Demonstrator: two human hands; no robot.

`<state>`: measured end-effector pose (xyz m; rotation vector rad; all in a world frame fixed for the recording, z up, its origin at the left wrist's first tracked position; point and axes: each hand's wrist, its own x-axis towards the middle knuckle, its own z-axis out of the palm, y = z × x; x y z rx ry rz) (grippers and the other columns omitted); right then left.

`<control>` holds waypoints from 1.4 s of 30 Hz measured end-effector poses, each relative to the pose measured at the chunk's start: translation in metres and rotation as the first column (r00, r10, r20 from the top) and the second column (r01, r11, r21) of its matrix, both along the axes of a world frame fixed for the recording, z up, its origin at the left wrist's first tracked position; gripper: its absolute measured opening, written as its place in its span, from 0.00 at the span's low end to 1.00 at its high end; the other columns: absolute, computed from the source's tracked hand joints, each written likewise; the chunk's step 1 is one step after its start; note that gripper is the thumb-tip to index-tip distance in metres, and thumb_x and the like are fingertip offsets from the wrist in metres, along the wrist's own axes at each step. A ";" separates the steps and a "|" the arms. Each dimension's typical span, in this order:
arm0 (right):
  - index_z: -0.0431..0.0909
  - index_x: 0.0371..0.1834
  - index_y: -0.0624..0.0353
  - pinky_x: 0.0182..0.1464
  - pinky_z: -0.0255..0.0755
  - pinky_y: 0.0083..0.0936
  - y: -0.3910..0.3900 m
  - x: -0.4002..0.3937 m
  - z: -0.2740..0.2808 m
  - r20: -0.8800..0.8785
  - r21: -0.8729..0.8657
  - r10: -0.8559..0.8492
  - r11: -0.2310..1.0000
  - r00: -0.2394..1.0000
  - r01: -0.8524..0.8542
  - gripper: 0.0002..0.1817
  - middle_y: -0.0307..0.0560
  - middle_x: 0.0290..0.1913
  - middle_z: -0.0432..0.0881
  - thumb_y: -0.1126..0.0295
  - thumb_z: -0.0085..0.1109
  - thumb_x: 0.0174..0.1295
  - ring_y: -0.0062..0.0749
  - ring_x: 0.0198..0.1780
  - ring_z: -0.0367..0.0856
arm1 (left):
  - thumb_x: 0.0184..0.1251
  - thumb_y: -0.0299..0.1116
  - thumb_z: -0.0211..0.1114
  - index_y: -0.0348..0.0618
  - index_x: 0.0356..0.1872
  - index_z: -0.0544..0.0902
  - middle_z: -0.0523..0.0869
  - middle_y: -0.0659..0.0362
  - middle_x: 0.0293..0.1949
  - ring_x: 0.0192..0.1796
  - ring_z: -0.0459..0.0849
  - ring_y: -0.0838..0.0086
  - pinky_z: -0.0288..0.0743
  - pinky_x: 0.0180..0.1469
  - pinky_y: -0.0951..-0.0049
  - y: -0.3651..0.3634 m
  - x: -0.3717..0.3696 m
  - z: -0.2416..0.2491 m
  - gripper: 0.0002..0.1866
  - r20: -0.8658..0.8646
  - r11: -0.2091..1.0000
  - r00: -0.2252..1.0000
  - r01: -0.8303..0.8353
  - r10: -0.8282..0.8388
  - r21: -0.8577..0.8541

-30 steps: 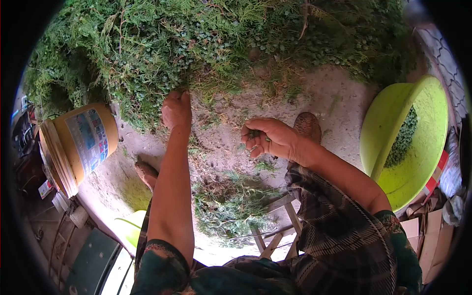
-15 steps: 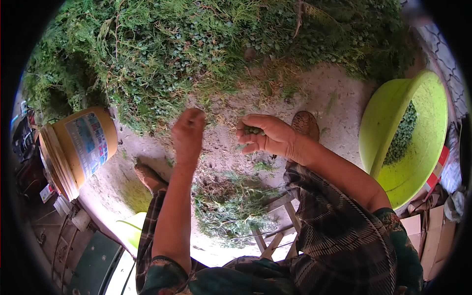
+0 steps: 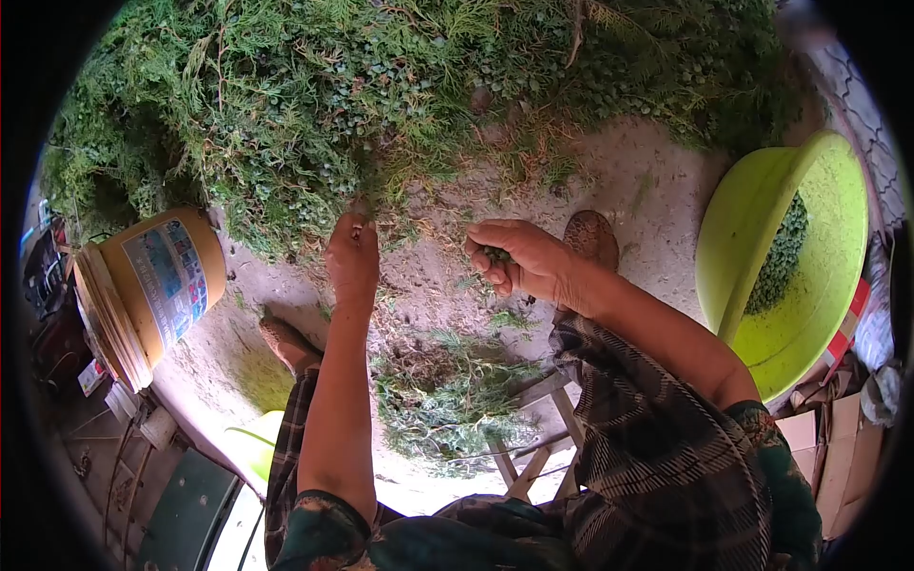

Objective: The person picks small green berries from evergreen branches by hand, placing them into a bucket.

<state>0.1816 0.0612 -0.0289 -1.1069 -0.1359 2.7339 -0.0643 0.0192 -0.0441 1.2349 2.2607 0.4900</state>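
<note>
My right hand [image 3: 529,259] is curled around a small clump of green seed cones [image 3: 495,254], partly hidden by the fingers. My left hand [image 3: 353,259] is closed in front of the conifer pile, its fingertips together; whatever they grip is too small or hidden to make out. Beyond both hands lies a large heap of conifer branches [image 3: 295,124] dotted with bluish-green cones. Between my feet, nearer to me, is a smaller pile of sprigs [image 3: 447,400]. To the right, a lime-green basin [image 3: 809,333] stands tilted, holding a mass of loose green cones [image 3: 783,257].
A yellow bucket [image 3: 205,257] with a label leans at the left. My shoes [image 3: 592,240] rest on the concrete floor [image 3: 657,209]. A wooden stool frame [image 3: 562,419] shows beneath me, and cardboard [image 3: 843,457] lies at the lower right. A bright green container [image 3: 262,443] shows at lower left.
My left hand has shifted slightly left and turned, with fingertips now facing up. The fingers of my right hand have closed further over the cones.
</note>
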 end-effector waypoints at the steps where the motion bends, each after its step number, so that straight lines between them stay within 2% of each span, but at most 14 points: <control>1: 0.72 0.32 0.59 0.15 0.61 0.20 0.000 0.000 -0.001 0.007 0.000 -0.005 1.000 1.000 0.005 0.13 0.37 0.21 0.72 0.60 0.50 0.67 0.20 0.17 0.69 | 0.56 0.32 0.63 0.42 0.33 0.81 0.83 0.48 0.28 0.30 0.83 0.57 0.74 0.34 0.63 -0.004 0.000 0.000 0.06 0.001 1.000 1.000 0.000 0.000 -0.002; 10: 0.72 0.33 0.60 0.15 0.62 0.21 0.001 -0.001 0.000 0.042 0.019 -0.006 1.000 0.999 0.005 0.13 0.38 0.22 0.72 0.61 0.51 0.67 0.21 0.17 0.69 | 0.54 0.28 0.65 0.41 0.31 0.81 0.83 0.51 0.25 0.28 0.82 0.63 0.74 0.32 0.65 -0.003 -0.009 0.005 0.05 -0.012 0.996 0.999 0.034 -0.035 -0.082; 12: 0.72 0.33 0.60 0.15 0.62 0.21 0.001 -0.001 0.001 0.043 0.022 -0.004 1.000 0.999 0.003 0.12 0.38 0.22 0.72 0.61 0.51 0.67 0.21 0.17 0.69 | 0.53 0.28 0.66 0.41 0.34 0.82 0.83 0.49 0.30 0.32 0.83 0.62 0.75 0.34 0.65 0.007 -0.015 0.004 0.07 -0.171 0.985 0.983 0.094 -0.069 0.145; 14: 0.72 0.33 0.60 0.15 0.62 0.21 0.000 0.000 0.000 0.035 0.018 -0.005 1.000 0.999 0.004 0.12 0.38 0.22 0.72 0.62 0.51 0.67 0.21 0.17 0.69 | 0.52 0.27 0.66 0.42 0.37 0.82 0.82 0.49 0.34 0.34 0.83 0.60 0.76 0.35 0.65 0.019 -0.010 0.002 0.10 -0.182 0.990 0.980 0.100 -0.080 0.103; 16: 0.72 0.33 0.60 0.15 0.62 0.21 -0.001 0.000 -0.001 0.029 0.021 -0.009 1.000 1.000 0.008 0.12 0.38 0.22 0.72 0.61 0.51 0.67 0.21 0.17 0.69 | 0.53 0.29 0.67 0.42 0.41 0.82 0.83 0.54 0.32 0.30 0.81 0.70 0.74 0.35 0.70 0.030 -0.004 0.001 0.13 -0.393 0.943 0.872 0.332 -0.292 0.034; 20: 0.72 0.33 0.59 0.15 0.62 0.20 0.003 -0.001 0.003 0.065 0.035 0.012 0.999 0.998 -0.015 0.12 0.37 0.21 0.72 0.61 0.51 0.66 0.20 0.17 0.69 | 0.55 0.27 0.66 0.41 0.40 0.81 0.83 0.56 0.31 0.30 0.79 0.75 0.74 0.34 0.74 0.037 -0.018 -0.013 0.11 -0.501 0.936 0.811 0.351 -0.300 0.007; 22: 0.73 0.33 0.60 0.15 0.64 0.20 0.001 0.002 -0.002 0.035 0.044 0.001 0.999 0.999 -0.002 0.13 0.37 0.22 0.72 0.61 0.51 0.67 0.20 0.17 0.70 | 0.56 0.26 0.65 0.38 0.40 0.79 0.82 0.56 0.30 0.30 0.81 0.76 0.75 0.32 0.77 0.046 -0.010 0.018 0.10 0.093 0.984 0.994 0.042 -0.059 0.173; 23: 0.73 0.33 0.60 0.16 0.65 0.19 0.000 0.002 -0.003 -0.001 0.052 -0.004 0.999 1.000 0.004 0.13 0.37 0.22 0.72 0.60 0.51 0.67 0.21 0.18 0.71 | 0.59 0.25 0.62 0.35 0.38 0.78 0.82 0.60 0.28 0.28 0.77 0.83 0.72 0.30 0.82 0.045 -0.012 0.019 0.07 0.194 0.961 0.980 -0.005 -0.051 0.277; 27: 0.73 0.35 0.61 0.17 0.67 0.20 0.004 0.001 -0.002 0.033 0.023 0.011 1.000 0.999 -0.012 0.13 0.39 0.23 0.74 0.61 0.51 0.67 0.21 0.18 0.72 | 0.60 0.25 0.62 0.36 0.37 0.79 0.82 0.60 0.28 0.26 0.76 0.83 0.71 0.28 0.83 0.043 -0.021 0.026 0.06 0.385 0.965 0.922 -0.124 0.026 0.233; 29: 0.74 0.39 0.62 0.24 0.74 0.22 0.003 0.002 -0.001 -0.029 0.098 0.048 0.994 0.998 -0.045 0.14 0.42 0.29 0.78 0.60 0.51 0.67 0.23 0.23 0.76 | 0.60 0.27 0.63 0.38 0.37 0.79 0.82 0.62 0.29 0.26 0.76 0.83 0.68 0.26 0.84 0.043 -0.014 0.050 0.06 0.657 0.932 0.717 -0.359 0.234 0.060; 32: 0.74 0.40 0.62 0.29 0.80 0.29 0.003 -0.006 0.010 0.002 0.097 -0.050 0.994 0.999 0.049 0.15 0.42 0.32 0.77 0.60 0.50 0.67 0.24 0.26 0.77 | 0.60 0.29 0.64 0.40 0.38 0.81 0.82 0.63 0.28 0.26 0.76 0.83 0.66 0.26 0.86 0.037 0.007 0.076 0.07 0.689 0.966 0.702 -0.259 0.181 0.011; 37: 0.74 0.41 0.62 0.31 0.81 0.28 0.011 -0.011 0.024 -0.014 -0.024 -0.147 0.989 0.989 0.146 0.15 0.45 0.36 0.78 0.60 0.49 0.68 0.23 0.29 0.78 | 0.62 0.34 0.64 0.42 0.39 0.82 0.82 0.63 0.29 0.26 0.75 0.81 0.68 0.26 0.82 0.015 0.048 0.087 0.09 0.627 0.984 0.769 0.178 -0.124 -0.024; 40: 0.74 0.38 0.62 0.28 0.79 0.27 0.007 -0.003 0.002 -0.073 -0.074 -0.115 0.991 0.991 0.109 0.14 0.43 0.31 0.78 0.61 0.48 0.68 0.22 0.26 0.78 | 0.62 0.30 0.62 0.40 0.41 0.82 0.84 0.58 0.29 0.28 0.79 0.78 0.72 0.29 0.79 0.024 0.026 0.053 0.08 0.346 0.988 0.937 0.095 -0.047 -0.125; 42: 0.74 0.36 0.61 0.26 0.78 0.27 0.002 0.001 -0.008 -0.144 -0.070 -0.078 0.995 0.987 0.069 0.14 0.42 0.29 0.78 0.61 0.48 0.68 0.22 0.25 0.77 | 0.59 0.29 0.64 0.43 0.41 0.82 0.84 0.52 0.31 0.30 0.82 0.68 0.75 0.33 0.71 0.037 0.011 0.025 0.09 -0.030 0.979 0.982 0.186 -0.184 0.085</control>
